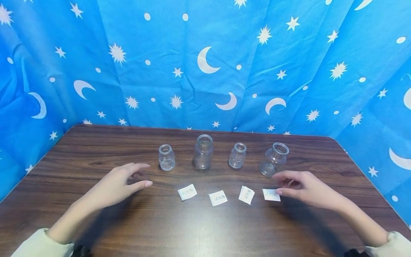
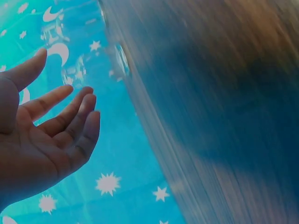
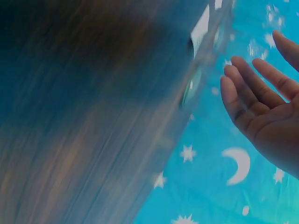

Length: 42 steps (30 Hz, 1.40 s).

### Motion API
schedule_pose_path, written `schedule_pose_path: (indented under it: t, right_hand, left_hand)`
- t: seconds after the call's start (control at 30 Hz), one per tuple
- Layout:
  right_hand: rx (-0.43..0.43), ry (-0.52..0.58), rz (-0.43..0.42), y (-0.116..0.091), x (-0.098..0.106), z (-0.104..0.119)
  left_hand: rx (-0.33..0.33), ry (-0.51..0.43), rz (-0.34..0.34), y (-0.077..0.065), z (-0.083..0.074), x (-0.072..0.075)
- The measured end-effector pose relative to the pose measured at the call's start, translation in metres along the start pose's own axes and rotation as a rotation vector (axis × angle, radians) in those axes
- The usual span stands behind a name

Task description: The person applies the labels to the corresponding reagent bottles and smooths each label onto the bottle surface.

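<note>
In the head view my left hand (image 1: 120,184) hovers over the table, fingers loosely bent and holding nothing, just left of a small clear glass bottle (image 1: 167,159). My right hand (image 1: 303,187) is likewise relaxed and holds nothing. Its fingertips overlap the rightmost white label (image 1: 270,195) and come close to the base of a wide-mouthed glass bottle (image 1: 274,159). Between the hands stand a tall glass bottle (image 1: 203,153) and another small bottle (image 1: 237,156). Both wrist views show palms with fingers apart: the left hand (image 2: 56,126) and the right hand (image 3: 266,102).
Three more handwritten white labels lie before the bottles: a left one (image 1: 187,192), a middle one (image 1: 218,198) and a tilted one (image 1: 246,195). The dark wooden table (image 1: 199,232) ends at a blue curtain (image 1: 167,78) with stars and moons.
</note>
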State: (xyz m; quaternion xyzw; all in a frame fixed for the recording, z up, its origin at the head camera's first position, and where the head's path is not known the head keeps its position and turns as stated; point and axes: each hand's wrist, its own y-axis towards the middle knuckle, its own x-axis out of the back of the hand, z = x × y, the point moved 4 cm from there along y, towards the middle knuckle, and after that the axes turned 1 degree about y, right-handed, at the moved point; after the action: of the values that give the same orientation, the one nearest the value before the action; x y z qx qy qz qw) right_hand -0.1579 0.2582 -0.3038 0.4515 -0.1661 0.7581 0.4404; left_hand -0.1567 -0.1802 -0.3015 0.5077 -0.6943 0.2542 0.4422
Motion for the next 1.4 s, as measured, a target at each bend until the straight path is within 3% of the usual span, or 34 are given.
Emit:
schedule_pose_path:
  t: [0.27, 0.53, 0.67, 0.8, 1.03, 1.4]
  right_hand:
    - [0.020, 0.153, 0.168, 0.029, -0.034, 0.024]
    - [0.047, 0.196, 0.215, 0.062, -0.060, 0.048]
    - [0.018, 0.266, 0.242, 0.081, -0.071, 0.060]
    - [0.054, 0.303, 0.281, 0.098, -0.083, 0.069]
    - [0.165, 0.201, 0.259, 0.121, -0.105, 0.083]
    - [0.072, 0.193, 0.297, 0.142, -0.128, 0.088]
  left_hand:
    - [-0.117, -0.067, 0.092, 0.014, -0.023, -0.024]
    - [-0.166, -0.140, 0.181, 0.025, -0.034, -0.053]
    - [-0.179, -0.112, 0.188, 0.028, -0.037, -0.064]
    - [-0.184, -0.065, 0.175, 0.030, -0.041, -0.069]
    - [-0.170, -0.035, 0.130, 0.034, -0.039, -0.074]
    - [-0.160, -0.057, 0.130, 0.032, -0.035, -0.077]
